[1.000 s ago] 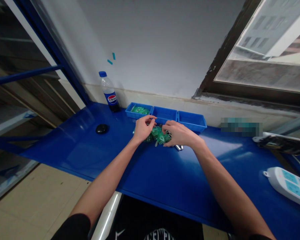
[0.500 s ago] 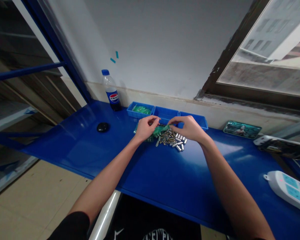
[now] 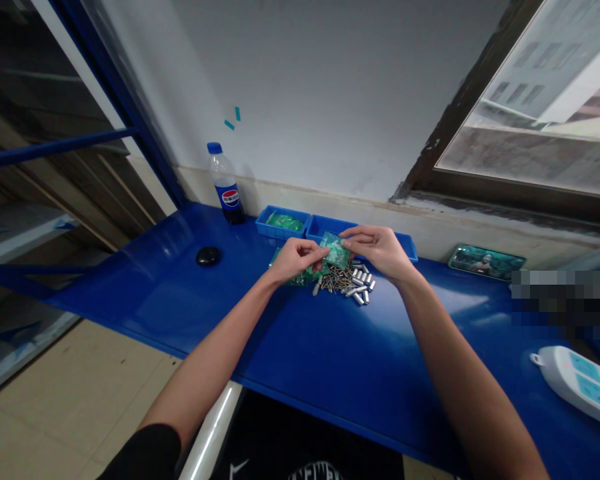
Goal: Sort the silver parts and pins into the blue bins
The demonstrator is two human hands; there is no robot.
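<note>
A small green circuit board [image 3: 335, 251] is held up between both hands above the blue table [image 3: 330, 353]. My left hand [image 3: 295, 259] pinches its left edge and my right hand [image 3: 377, 250] pinches its top right corner. Under the hands lie a pile of green boards [image 3: 300, 275], a heap of thin brass pins [image 3: 336, 279] and several short silver cylinders [image 3: 361, 288]. Behind them stand three blue trays; the left tray [image 3: 283, 223] holds green boards.
A cola bottle [image 3: 225, 185] stands by the wall at the left. A black round object [image 3: 208, 255] lies on the table left of the hands. A phone [image 3: 486, 261] lies at the right rear and a white power strip [image 3: 577, 387] at the right edge.
Both hands have lifted off the pile and raised one green board between them. The pins and silver cylinders, covered a second ago by my right hand, now show.
</note>
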